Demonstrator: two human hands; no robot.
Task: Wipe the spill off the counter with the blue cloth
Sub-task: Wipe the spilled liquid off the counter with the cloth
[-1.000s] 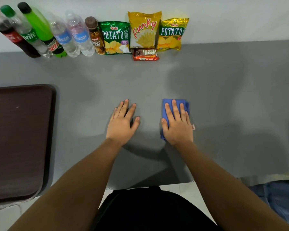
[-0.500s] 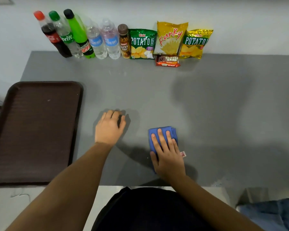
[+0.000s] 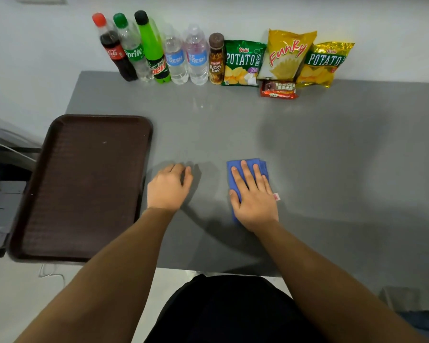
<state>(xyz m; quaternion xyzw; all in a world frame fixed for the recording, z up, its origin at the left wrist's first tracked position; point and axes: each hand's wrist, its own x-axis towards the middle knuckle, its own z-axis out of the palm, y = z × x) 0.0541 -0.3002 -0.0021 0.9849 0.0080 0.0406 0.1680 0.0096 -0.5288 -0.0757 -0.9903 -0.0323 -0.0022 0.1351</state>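
Observation:
The folded blue cloth [image 3: 235, 167] lies on the grey counter [image 3: 337, 169], a little right of centre and near the front edge. My right hand [image 3: 254, 201] lies flat on top of it with fingers spread, pressing it down, so most of the cloth is covered. A small white tag sticks out at the cloth's right side. My left hand [image 3: 167, 188] rests on the counter to the left of the cloth with its fingers curled under and nothing in it. No clear spill shows on the surface; only a faint glint sits farther back.
A dark brown tray [image 3: 84, 189] overhangs the counter's left end, close to my left hand. Along the back wall stand several drink bottles [image 3: 159, 50], three snack bags [image 3: 287, 58] and a red chocolate bar [image 3: 279, 89]. Dark equipment sits at the far left.
My left hand curled its fingers under. My right hand drew the cloth toward me, then pushed it away again. The camera view shifted to the left.

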